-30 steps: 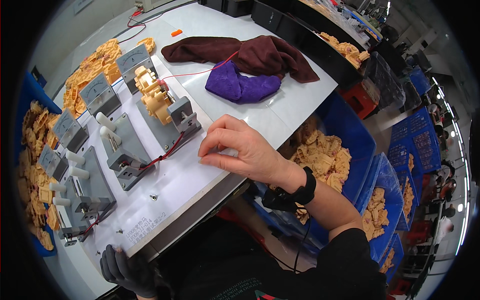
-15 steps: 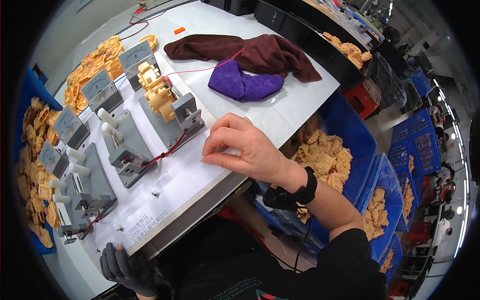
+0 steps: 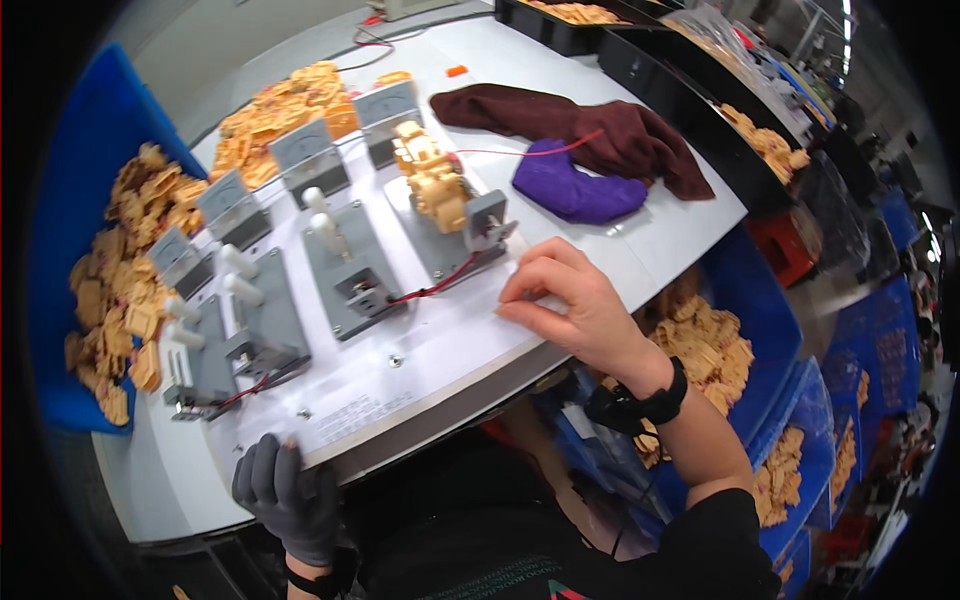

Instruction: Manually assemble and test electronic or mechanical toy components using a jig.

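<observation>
Shifted rightward in view: yellow part (image 3: 438, 190), seated on its grey stand (image 3: 425, 248); right hand (image 3: 585, 305), fingertips pinched together; left hand (image 3: 290, 497), gloved, grip unclear. Blue bins (image 3: 82, 190) hold heaped yellow pieces (image 3: 108, 290).

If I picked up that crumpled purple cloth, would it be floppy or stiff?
The crumpled purple cloth would probably be floppy, since it lies in soft folds. It likely wouldn't roll, because it sits spread out on the white tabletop.
</observation>
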### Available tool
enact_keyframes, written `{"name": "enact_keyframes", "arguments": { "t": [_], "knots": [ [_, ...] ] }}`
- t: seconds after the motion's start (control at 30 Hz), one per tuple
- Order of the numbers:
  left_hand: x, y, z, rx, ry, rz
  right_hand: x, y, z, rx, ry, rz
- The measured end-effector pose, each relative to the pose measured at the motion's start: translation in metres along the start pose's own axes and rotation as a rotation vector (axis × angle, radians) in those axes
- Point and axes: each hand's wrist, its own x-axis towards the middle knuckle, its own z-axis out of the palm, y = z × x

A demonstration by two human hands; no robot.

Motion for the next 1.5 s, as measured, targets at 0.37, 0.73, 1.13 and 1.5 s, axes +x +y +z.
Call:
{"name": "enact_keyframes", "arguments": {
  "t": [0.37, 0.73, 1.13, 1.5],
  "knots": [
    [0.159, 0.023, -0.099, -0.405, -0.176, 0.389, 0.024, -0.021, 0.017, 0.132, 0.228, -0.014],
    [0.307, 0.087, 0.016, 0.105, -0.580, 0.672, 0.019, -0.012, 0.040, 0.245, 0.363, -0.111],
    [0.334, 0.070, -0.059, -0.087, -0.382, 0.618, 0.015, -0.009, 0.033, 0.117, 0.404, -0.137],
    [0.150, 0.060, -0.086, -1.072, -0.114, 0.396, -0.088, -0.065, -0.065, 0.028, 0.254, -0.034]
  ]
}}
